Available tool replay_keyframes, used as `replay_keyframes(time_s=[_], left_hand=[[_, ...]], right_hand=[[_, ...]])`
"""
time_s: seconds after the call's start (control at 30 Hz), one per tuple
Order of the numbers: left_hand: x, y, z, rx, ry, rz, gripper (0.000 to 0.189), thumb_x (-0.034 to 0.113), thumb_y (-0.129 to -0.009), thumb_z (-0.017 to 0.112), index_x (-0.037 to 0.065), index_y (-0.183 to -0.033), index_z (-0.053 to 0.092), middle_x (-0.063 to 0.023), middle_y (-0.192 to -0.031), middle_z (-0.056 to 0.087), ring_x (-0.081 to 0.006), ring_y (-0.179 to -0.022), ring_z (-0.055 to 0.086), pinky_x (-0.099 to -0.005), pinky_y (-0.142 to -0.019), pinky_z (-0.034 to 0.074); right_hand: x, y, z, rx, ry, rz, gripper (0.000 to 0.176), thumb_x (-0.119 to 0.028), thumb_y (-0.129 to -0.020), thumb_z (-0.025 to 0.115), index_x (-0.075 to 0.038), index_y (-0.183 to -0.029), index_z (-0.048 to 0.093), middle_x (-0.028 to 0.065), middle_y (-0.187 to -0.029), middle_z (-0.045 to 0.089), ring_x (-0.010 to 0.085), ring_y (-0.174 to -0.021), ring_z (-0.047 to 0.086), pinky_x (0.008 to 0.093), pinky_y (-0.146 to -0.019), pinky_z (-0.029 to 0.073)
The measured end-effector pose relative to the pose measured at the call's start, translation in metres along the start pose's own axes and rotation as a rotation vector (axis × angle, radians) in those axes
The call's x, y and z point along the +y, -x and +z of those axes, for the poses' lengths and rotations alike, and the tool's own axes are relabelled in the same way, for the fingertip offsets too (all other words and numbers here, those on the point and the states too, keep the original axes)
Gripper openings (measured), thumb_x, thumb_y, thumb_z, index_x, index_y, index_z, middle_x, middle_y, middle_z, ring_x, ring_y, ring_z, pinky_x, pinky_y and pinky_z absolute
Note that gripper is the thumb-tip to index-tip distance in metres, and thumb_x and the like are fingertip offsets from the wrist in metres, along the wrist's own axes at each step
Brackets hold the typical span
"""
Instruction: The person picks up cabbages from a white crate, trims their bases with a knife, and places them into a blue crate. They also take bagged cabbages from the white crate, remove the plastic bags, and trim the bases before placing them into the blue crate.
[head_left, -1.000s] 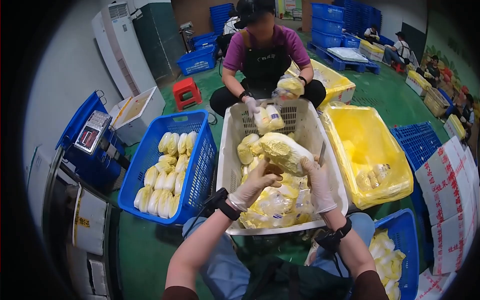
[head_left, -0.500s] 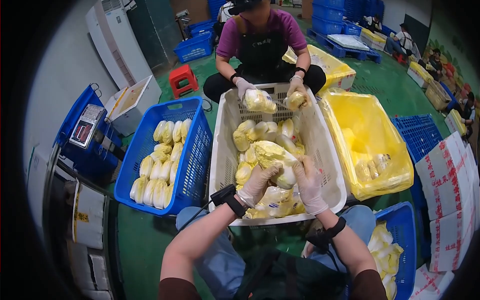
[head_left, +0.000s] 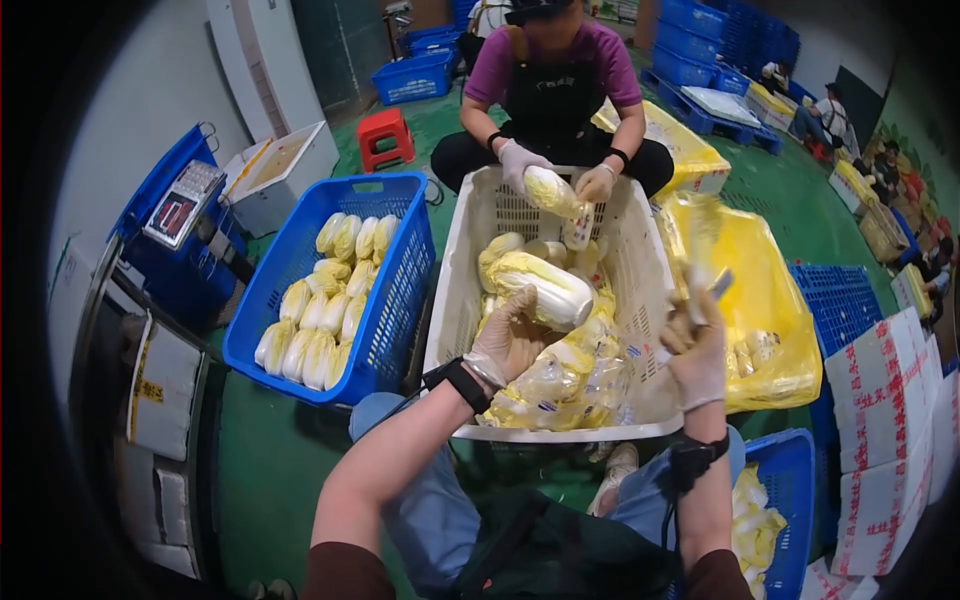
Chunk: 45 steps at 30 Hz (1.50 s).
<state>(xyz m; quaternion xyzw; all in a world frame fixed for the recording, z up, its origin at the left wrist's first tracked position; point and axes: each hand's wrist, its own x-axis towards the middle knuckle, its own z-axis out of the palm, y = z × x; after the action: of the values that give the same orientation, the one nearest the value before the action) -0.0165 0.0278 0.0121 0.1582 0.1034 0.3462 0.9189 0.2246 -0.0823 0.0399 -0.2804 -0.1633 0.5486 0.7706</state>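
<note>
My gloved left hand point(head_left: 508, 345) is closed around a baby napa cabbage point(head_left: 545, 290), held tilted above the white crate point(head_left: 655, 300). My gloved right hand point(head_left: 697, 350) is raised over the crate's right wall with its fingers curled. A small grey-blue flat piece sticks out by its fingertips, too blurred to name. Just above it is a blurred yellowish leaf-like streak point(head_left: 705, 232). Several cabbages and clear plastic-wrapped cabbages point(head_left: 560, 385) lie in the crate beneath my hands.
Opposite, a person point(head_left: 560, 85) in gloves holds another cabbage point(head_left: 550, 190) over the crate. A blue crate point(head_left: 385, 330) of cabbages stands left, a yellow-lined box point(head_left: 780, 350) right. Loose leaves point(head_left: 752, 520) fill a blue bin by my right knee. A red stool point(head_left: 385, 140) stands behind.
My right hand has left the cabbage and moved right and up. The cabbage stays in my left hand, now turned more level. The co-worker's hands have come closer together.
</note>
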Motion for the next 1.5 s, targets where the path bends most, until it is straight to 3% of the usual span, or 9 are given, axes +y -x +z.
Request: replay_keyframes(time_s=[0.03,0.07,0.17,0.3,0.4,0.7,0.77,1.17,1.5], left_hand=[[0.002,0.0,-0.001,0.015,0.006,0.037,0.065,0.025,-0.083,0.07,0.008,-0.137,0.037,-0.0127,-0.134,0.048,-0.0301,-0.125,0.046,-0.0515,-0.105,0.039],[0.006,0.001,-0.002,-0.04,0.121,0.006,0.065,0.024,-0.082,0.072,0.007,-0.135,0.039,-0.0144,-0.132,0.05,-0.031,-0.124,0.047,-0.0505,-0.104,0.039],[0.007,-0.001,0.005,-0.102,0.207,0.025,0.066,0.026,-0.081,0.073,0.008,-0.135,0.04,-0.0136,-0.131,0.05,-0.03,-0.123,0.048,-0.0505,-0.104,0.039],[0.006,-0.004,0.003,-0.054,0.041,0.024,0.059,0.018,-0.085,0.069,0.006,-0.135,0.04,-0.0146,-0.133,0.049,-0.0303,-0.123,0.048,-0.048,-0.107,0.037],[0.005,-0.004,0.001,-0.027,0.006,0.003,0.06,0.017,-0.083,0.069,0.005,-0.134,0.04,-0.0128,-0.131,0.05,-0.0298,-0.125,0.047,-0.0483,-0.108,0.035],[0.003,-0.003,0.01,-0.131,-0.051,-0.095,0.063,0.025,-0.09,0.062,0.004,-0.14,0.031,-0.0152,-0.141,0.041,-0.0293,-0.129,0.042,-0.0462,-0.108,0.036],[0.002,-0.002,0.012,-0.15,-0.134,-0.133,0.063,0.029,-0.09,0.061,0.005,-0.14,0.031,-0.0154,-0.139,0.042,-0.0302,-0.127,0.044,-0.0473,-0.107,0.038],[-0.009,-0.001,-0.002,-0.094,0.129,-0.22,0.055,0.025,-0.091,0.061,0.005,-0.136,0.037,-0.0156,-0.134,0.048,-0.0327,-0.122,0.049,-0.0523,-0.102,0.043],[-0.02,0.002,0.001,-0.041,-0.388,-0.078,0.057,0.018,-0.085,0.069,0.007,-0.133,0.039,-0.0083,-0.123,0.054,-0.0219,-0.11,0.057,-0.041,-0.088,0.054]], right_hand=[[-0.01,0.025,0.035,0.093,-0.111,-0.257,0.038,-0.028,-0.092,0.056,-0.014,-0.128,0.053,-0.0007,-0.078,0.064,0.0002,-0.043,0.035,0.0168,-0.042,0.023],[-0.031,0.017,0.011,-0.81,-0.342,-0.187,0.039,-0.025,-0.093,0.053,-0.017,-0.131,0.052,-0.0016,-0.078,0.067,-0.0001,-0.04,0.031,0.0177,-0.041,0.021],[-0.082,0.034,0.055,-1.703,-0.375,-0.41,0.034,-0.023,-0.094,0.053,-0.017,-0.128,0.057,-0.001,-0.073,0.067,0.0001,-0.037,0.029,0.0191,-0.038,0.016],[-0.063,0.035,0.009,-0.99,-0.59,-0.34,0.04,-0.034,-0.094,0.055,-0.014,-0.129,0.055,-0.0033,-0.075,0.065,0.0003,-0.039,0.026,0.0195,-0.037,0.016],[-0.032,0.013,0.002,0.034,0.112,-0.005,0.062,-0.057,-0.089,0.052,-0.011,-0.131,0.051,-0.0026,-0.08,0.058,0.0011,-0.04,0.022,0.0175,-0.036,0.018],[0.076,0.025,0.041,-0.135,0.685,0.207,0.046,-0.03,-0.085,0.07,-0.004,-0.121,0.056,0.0057,-0.096,0.064,0.0036,-0.052,0.044,0.0169,-0.046,0.034],[0.089,0.018,0.032,-0.064,0.725,-0.099,0.055,-0.024,-0.078,0.077,0.0,-0.123,0.054,0.011,-0.108,0.061,0.0159,-0.099,0.057,0.0287,-0.087,0.045],[0.075,0.015,0.012,0.065,0.609,-0.159,0.03,-0.02,-0.087,0.068,0.0,-0.109,0.065,0.0065,-0.104,0.066,0.0128,-0.096,0.059,0.0262,-0.084,0.046],[0.084,0.027,0.025,-0.069,1.541,-0.64,0.054,-0.03,-0.081,0.07,-0.001,-0.123,0.053,0.0188,-0.107,0.061,0.0328,-0.099,0.06,0.0389,-0.085,0.048]])
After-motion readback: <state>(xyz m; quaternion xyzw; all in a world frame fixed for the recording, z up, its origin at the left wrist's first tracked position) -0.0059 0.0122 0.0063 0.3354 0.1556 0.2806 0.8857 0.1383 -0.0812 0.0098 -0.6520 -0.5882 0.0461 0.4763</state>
